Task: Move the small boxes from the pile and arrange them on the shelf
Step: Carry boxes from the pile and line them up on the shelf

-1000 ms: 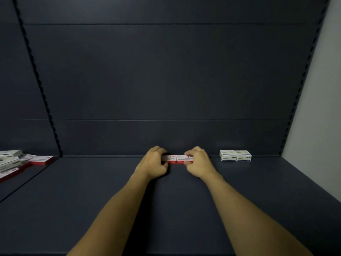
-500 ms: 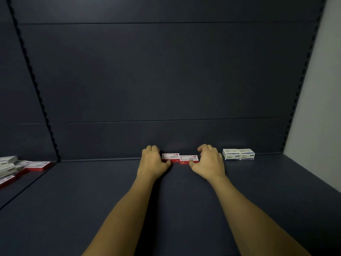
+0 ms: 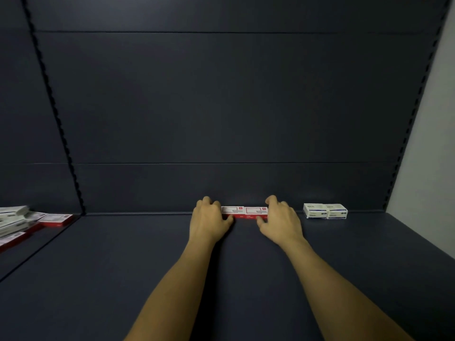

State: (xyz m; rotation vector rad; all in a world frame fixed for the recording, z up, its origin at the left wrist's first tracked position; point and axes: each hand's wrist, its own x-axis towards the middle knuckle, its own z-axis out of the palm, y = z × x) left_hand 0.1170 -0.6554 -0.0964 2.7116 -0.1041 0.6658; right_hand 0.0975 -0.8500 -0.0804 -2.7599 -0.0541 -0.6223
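Two red-and-white small boxes lie end to end against the back wall of the dark shelf (image 3: pixel 147 267): the left box (image 3: pixel 232 210) and the right box (image 3: pixel 256 211). My left hand (image 3: pixel 209 217) grips the left end of the left box, thumb at its front edge. My right hand (image 3: pixel 279 219) grips the right end of the right box, thumb on its front. Two white boxes (image 3: pixel 325 211) stand side by side further right against the wall. The pile of boxes (image 3: pixel 22 222) lies at the far left on the neighbouring shelf.
A perforated upright post (image 3: pixel 56 124) divides this shelf bay from the left one. A pale side wall (image 3: pixel 428 153) closes the right end. Dark shelf surface stretches in front of the boxes.
My hands have slid apart along the two red boxes, from covering their middle to holding their outer ends. The boxes now sit lined up against the back wall.
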